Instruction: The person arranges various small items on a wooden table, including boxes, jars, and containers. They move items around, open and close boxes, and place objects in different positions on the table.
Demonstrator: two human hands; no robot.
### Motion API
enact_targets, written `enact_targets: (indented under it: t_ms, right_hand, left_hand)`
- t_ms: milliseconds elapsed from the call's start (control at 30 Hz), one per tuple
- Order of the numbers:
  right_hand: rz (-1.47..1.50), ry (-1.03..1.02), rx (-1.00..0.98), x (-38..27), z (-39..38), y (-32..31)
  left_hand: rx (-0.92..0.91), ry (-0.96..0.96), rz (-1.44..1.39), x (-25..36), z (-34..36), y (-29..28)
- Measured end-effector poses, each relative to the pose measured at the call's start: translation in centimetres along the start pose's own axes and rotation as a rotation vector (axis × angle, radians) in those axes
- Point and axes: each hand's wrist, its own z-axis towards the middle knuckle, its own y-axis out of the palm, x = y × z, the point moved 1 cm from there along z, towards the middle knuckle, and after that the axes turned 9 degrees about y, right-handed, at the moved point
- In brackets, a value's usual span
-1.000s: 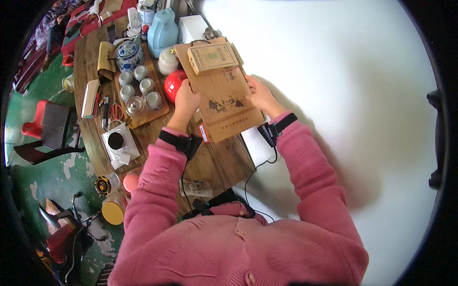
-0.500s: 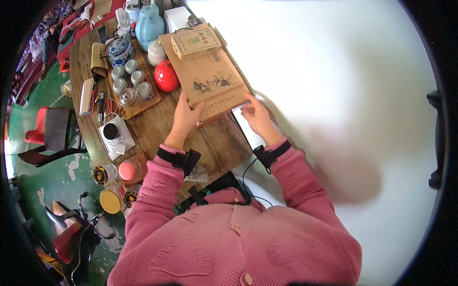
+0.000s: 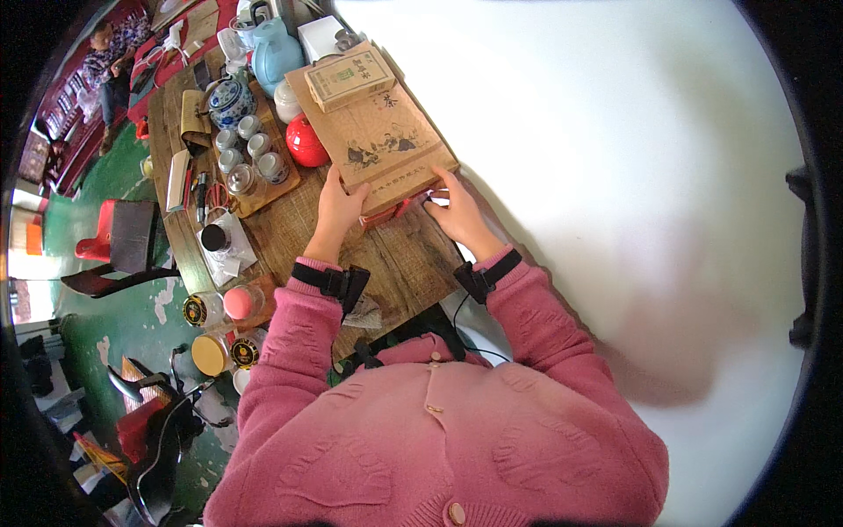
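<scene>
A flat brown kraft package (image 3: 386, 132) with a printed ink drawing rests at the table's back right, a smaller pale box (image 3: 349, 77) lying on its upper part. My left hand (image 3: 341, 211) grips its lower-left corner, thumb and fingers at the edge. My right hand (image 3: 458, 215) holds the lower-right corner, fingers partly curled at the edge. Something red (image 3: 382, 218) shows beneath the near edge, partly hidden. A round red jar (image 3: 306, 140) sits just left of the package.
The wooden table (image 3: 404, 272) holds a teapot (image 3: 230, 107), several cups on a tray (image 3: 268, 198), a blue kettle (image 3: 274, 57), scissors and several jars. A large white surface (image 3: 632, 158) fills the right. A person (image 3: 114, 66) sits at upper left; a chair (image 3: 132, 241) stands left.
The package was held farther right a second ago and has shifted left and back. My hands have slid down to its near corners, my right hand's grip moving from the side edge.
</scene>
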Motion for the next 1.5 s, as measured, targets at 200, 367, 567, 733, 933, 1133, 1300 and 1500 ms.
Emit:
enact_targets:
  t_ms: [200,367,567,733,933,1133,1300,1500]
  right_hand:
    - [-0.004,0.06,-0.02,-0.1,-0.7,0.1]
    - [0.201,0.076,-0.011,0.7,-2.0,0.7]
    - [0.184,-0.005,0.098,1.9,-1.8,0.9]
    - [0.178,0.039,0.184,3.6,-1.1,1.5]
    - [-0.005,0.014,0.037,5.3,-0.3,3.6]
    - [-0.03,-0.017,-0.096,5.0,0.6,4.3]
    - [-0.045,0.01,-0.096,4.3,-0.8,4.0]
    - [0.038,-0.045,-0.255,3.2,-2.8,5.1]
  left_hand:
    - [0.014,0.028,-0.048,-1.1,0.2,0.4]
    - [0.083,0.078,-0.031,-4.3,-0.4,1.2]
    - [0.126,-0.181,-0.115,-4.5,-2.7,2.2]
    - [-0.009,-0.435,-0.377,-3.1,-5.0,2.0]
    - [-0.074,-0.481,-0.45,-4.2,-4.8,2.6]
    - [-0.003,-0.474,-0.451,-4.1,-5.0,3.2]
    - [0.045,-0.459,-0.455,-4.9,-6.0,3.3]
    - [0.117,-0.259,-0.16,-5.9,-7.8,3.1]
